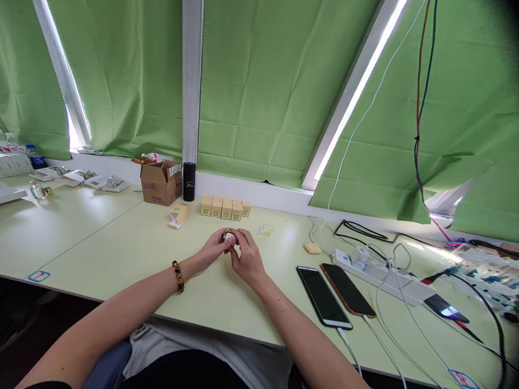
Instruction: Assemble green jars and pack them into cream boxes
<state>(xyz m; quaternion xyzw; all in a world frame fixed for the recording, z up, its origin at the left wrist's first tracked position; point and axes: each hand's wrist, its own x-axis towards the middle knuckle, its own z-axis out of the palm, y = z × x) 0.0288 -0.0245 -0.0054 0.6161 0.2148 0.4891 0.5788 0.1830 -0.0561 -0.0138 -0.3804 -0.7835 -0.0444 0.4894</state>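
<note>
Both my hands meet above the pale table (133, 254). Between them is a small round thing (229, 236) with a pale pinkish face and a dark and yellowish rim; its kind is not clear. My left hand (215, 246) grips it from the left, thumb across its face. From the right, the fingers of my right hand (248, 256) close on its edge. An opened small cardboard box (179, 215) lies beyond my left hand. Several small kraft boxes (226, 208) stand in a row behind. A small clear plastic piece with a yellow spot (266, 230) sits to the right.
A brown carton (161, 183) and a black tumbler (188, 182) stand at the back. To the right lie two phones (324, 297), a beige case (313, 248), a power strip (383, 278) and many cables. Glass bottles (39, 190) and white packets (108, 182) lie far left.
</note>
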